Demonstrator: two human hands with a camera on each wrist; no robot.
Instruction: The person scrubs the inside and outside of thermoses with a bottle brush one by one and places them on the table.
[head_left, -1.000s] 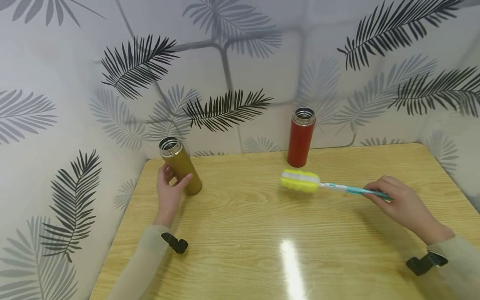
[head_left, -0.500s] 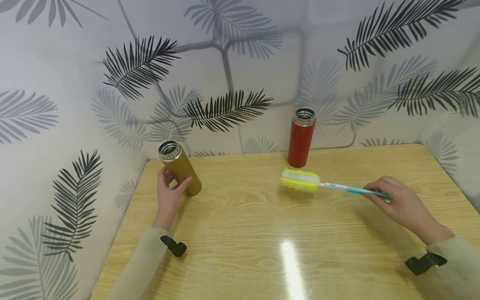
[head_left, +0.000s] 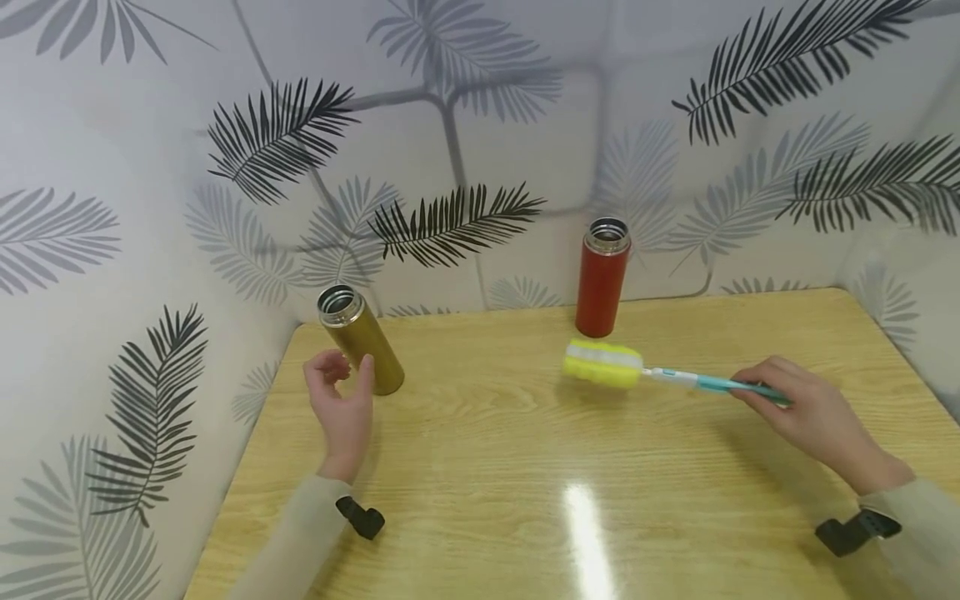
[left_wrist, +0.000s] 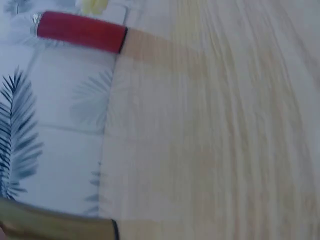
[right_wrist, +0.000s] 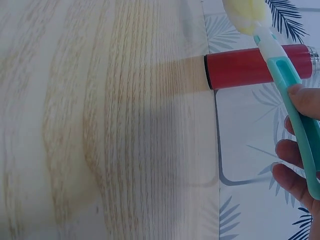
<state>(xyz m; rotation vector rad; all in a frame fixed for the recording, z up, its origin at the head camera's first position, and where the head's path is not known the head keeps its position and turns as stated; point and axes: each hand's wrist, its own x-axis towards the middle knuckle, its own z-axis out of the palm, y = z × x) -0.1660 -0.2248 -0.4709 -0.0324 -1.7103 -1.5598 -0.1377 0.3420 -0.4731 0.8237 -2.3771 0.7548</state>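
Note:
A gold thermos flask stands upright and lidless at the back left of the table. Just in front of it is my left hand, thumb and fingers spread apart and drawn back from its side. My right hand grips the teal handle of a bottle brush, thumb on top in the right wrist view. The yellow sponge head points left, held over the table. Behind it a red thermos flask stands upright, also lidless, its steel mouth showing. The left wrist view catches the gold flask's base.
The wood-grain table meets a wall with feather-patterned covering at the back and left. A dark wrist strap mount sits on the left sleeve, another mount on the right.
My left hand has let go of the gold flask and moved back slightly from it. My right hand and the bottle brush have stayed almost in place.

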